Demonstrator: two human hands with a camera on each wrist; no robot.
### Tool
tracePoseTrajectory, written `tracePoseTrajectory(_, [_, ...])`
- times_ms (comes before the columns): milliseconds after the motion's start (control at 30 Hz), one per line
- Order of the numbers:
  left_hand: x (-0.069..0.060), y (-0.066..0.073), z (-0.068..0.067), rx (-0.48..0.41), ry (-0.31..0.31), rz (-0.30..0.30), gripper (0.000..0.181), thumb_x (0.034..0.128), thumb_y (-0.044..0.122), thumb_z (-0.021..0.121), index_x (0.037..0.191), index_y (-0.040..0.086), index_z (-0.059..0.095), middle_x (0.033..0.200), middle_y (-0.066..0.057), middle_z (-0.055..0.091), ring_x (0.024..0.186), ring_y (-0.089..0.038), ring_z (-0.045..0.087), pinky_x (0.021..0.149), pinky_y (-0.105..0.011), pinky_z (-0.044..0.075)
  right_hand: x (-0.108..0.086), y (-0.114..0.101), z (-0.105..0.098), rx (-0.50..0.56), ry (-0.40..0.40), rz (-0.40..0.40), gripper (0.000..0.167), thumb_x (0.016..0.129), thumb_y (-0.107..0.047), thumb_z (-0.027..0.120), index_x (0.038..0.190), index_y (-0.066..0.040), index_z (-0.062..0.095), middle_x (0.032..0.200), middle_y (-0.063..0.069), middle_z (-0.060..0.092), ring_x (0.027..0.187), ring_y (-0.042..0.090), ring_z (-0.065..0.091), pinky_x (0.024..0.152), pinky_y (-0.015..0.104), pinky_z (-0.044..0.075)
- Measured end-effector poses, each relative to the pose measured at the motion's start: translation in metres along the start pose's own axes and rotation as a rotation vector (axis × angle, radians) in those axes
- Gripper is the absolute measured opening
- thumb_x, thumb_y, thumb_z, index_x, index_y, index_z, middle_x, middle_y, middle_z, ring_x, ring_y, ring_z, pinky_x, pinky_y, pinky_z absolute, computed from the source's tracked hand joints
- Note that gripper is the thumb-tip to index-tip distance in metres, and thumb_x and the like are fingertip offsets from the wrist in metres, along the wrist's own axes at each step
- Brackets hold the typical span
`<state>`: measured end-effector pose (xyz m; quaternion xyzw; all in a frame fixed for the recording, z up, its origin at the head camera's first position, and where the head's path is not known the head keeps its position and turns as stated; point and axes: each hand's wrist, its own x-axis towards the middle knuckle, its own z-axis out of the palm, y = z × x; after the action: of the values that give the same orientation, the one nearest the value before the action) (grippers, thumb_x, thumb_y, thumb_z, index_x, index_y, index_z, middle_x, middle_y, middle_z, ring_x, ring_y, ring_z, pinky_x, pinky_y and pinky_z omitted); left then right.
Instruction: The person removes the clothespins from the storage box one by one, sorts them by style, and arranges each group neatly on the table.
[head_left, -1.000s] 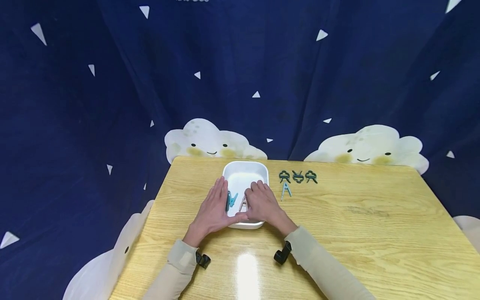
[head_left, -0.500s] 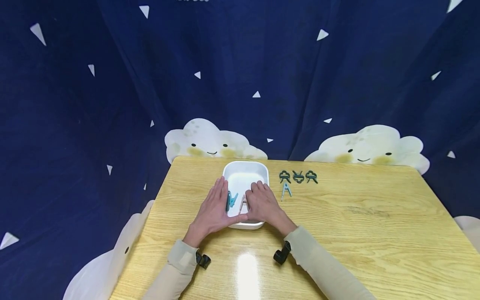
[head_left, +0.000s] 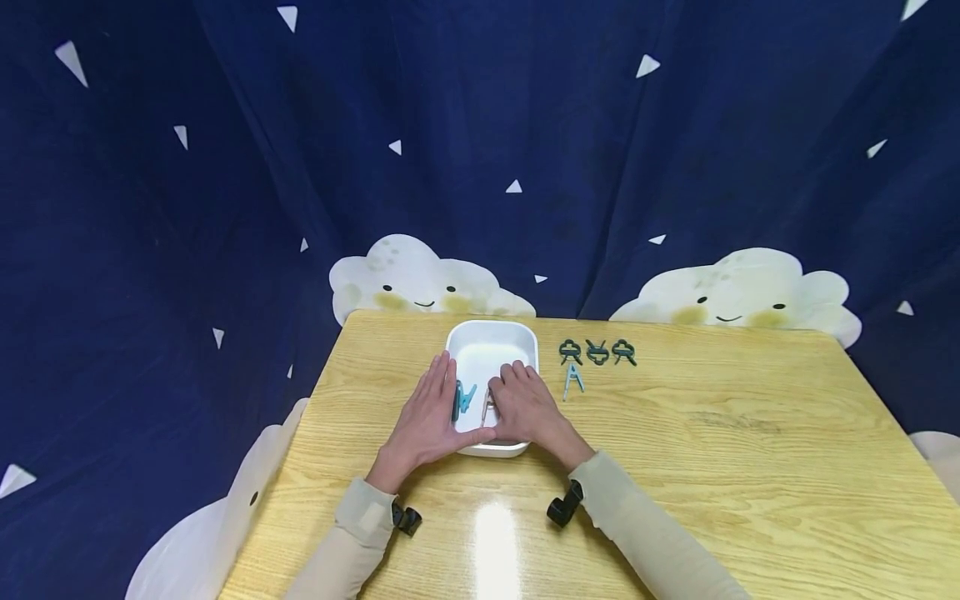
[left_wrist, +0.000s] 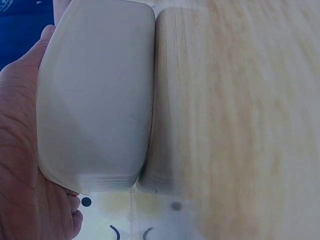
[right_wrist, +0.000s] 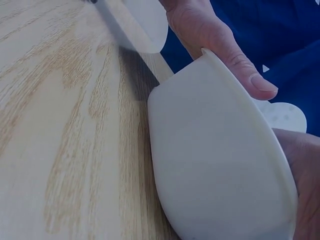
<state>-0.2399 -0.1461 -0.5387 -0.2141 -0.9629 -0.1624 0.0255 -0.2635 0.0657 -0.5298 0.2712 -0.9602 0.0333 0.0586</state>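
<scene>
In the head view a white tray [head_left: 491, 327] stands on the table in front of me. My left hand [head_left: 426, 423] rests along its left rim with straight fingers, the thumb reaching across the near side. My right hand [head_left: 527, 410] is inside the tray's right part, its fingers curled at a pale pink clothespin [head_left: 486, 408], which they partly cover. Beside my left fingers lie a light blue clothespin [head_left: 467, 397] and a dark teal clip [head_left: 456, 402]. Both wrist views show mainly the tray's outer wall [left_wrist: 97, 100], so the clips are hidden there.
Right of the tray, several dark green clips [head_left: 597, 352] lie in a row on the wooden table [head_left: 712, 433]. Below the leftmost one is another light blue clothespin [head_left: 573, 381]. A dark blue curtain [head_left: 450, 125] with clouds hangs behind the table.
The pink clothespin has turned slightly and slid further under my right fingers; less of its right leg shows. My left hand has stayed in place.
</scene>
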Motion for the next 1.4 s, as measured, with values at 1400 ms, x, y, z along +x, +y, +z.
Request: tracePoseTrajectory(1400, [-0.001, 0.001, -0.002, 0.006, 0.039, 0.028, 0.136, 0.0792, 0.094, 0.05, 0.164, -0.005, 0.011, 0.174, -0.022, 0.005, 0.162, -0.033, 0.006, 0.131, -0.043, 0.013, -0.017, 0.038, -0.046, 0.249, 0.009, -0.016, 0.081, 0.062, -0.053, 0.09, 0.124, -0.01, 0.062, 0.1, 0.002, 0.053, 0.093, 0.024, 0.042, 0.08, 0.035, 0.038])
